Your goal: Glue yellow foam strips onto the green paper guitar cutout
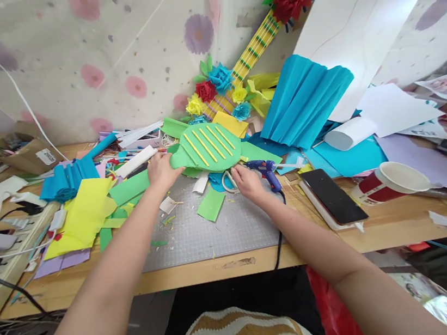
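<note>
My left hand is closed on the left end of a green paper cutout with a rounded body and yellow strips laid across it in slanting rows. The cutout is raised a little above the grey cutting mat. To its lower right, my right hand is closed, fingertips pressed together; what they pinch is hidden. A pale loop like a scissors handle shows right beside those fingertips. Behind that hand lies a blue hot glue gun. A green paper scrap rests on the mat.
A paper guitar with flowers leans on the wall. Blue crepe paper stands at the back right. A phone and a paper cup are at right. Yellow paper and a power strip lie left.
</note>
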The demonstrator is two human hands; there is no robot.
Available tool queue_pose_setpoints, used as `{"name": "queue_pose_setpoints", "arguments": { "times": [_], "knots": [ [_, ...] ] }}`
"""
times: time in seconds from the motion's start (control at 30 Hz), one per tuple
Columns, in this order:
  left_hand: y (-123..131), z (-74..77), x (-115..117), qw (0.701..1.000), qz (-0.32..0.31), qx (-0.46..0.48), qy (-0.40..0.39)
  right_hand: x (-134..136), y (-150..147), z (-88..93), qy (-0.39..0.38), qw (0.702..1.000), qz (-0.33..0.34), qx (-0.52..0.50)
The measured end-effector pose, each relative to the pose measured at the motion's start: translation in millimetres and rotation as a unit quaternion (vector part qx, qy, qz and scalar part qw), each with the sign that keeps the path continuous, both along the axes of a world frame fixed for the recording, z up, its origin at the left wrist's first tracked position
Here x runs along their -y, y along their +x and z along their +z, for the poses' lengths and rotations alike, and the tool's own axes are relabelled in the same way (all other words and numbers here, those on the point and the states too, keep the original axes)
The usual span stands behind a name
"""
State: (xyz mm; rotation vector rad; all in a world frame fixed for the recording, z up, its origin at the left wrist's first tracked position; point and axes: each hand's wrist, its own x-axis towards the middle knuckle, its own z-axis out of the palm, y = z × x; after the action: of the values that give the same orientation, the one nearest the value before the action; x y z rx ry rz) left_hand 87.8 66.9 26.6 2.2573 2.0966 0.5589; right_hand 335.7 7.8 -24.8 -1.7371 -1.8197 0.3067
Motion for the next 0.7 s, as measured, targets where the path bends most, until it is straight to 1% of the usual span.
{"name": "queue_pose_setpoints", "arguments": {
  "times": [0.13, 0.23, 0.33, 0.4, 0.5, 0.53, 0.63, 0.7],
  "knots": [
    [1.8, -15.9, -7.0, 0.999, -0.041, 0.019, 0.009, -0.7, -4.3, -10.8, -0.018, 1.0, 0.013, -0.013],
    [-0.3, -26.0, -9.8, 0.998, -0.061, 0.024, -0.003, 0.0, -5.7, -18.1, -0.021, 0.999, 0.027, -0.024],
    [-5.8, -28.7, -9.4, 0.997, -0.068, 0.026, -0.006, 1.0, -5.0, -20.9, -0.025, 0.998, 0.044, -0.023],
    [-13.2, -23.5, -7.0, 0.997, -0.069, 0.04, 0.014, 1.9, -4.2, -20.9, -0.027, 0.998, 0.055, -0.025],
    [-31.6, -7.5, 1.1, 0.996, -0.043, 0.062, 0.042, 3.5, -2.9, -21.3, -0.022, 0.997, 0.06, -0.039],
    [-39.4, -1.8, 5.3, 0.997, -0.036, 0.061, 0.038, 3.9, -2.3, -21.7, -0.016, 0.997, 0.063, -0.047],
    [-65.2, 8.7, 21.7, 0.998, -0.038, 0.03, 0.032, 5.0, -0.2, -22.7, -0.001, 0.994, 0.084, -0.073],
    [-82.3, 8.2, 33.4, 0.997, -0.032, -0.012, 0.064, 5.5, 1.0, -22.3, -0.005, 0.992, 0.094, -0.082]
  ]
}}
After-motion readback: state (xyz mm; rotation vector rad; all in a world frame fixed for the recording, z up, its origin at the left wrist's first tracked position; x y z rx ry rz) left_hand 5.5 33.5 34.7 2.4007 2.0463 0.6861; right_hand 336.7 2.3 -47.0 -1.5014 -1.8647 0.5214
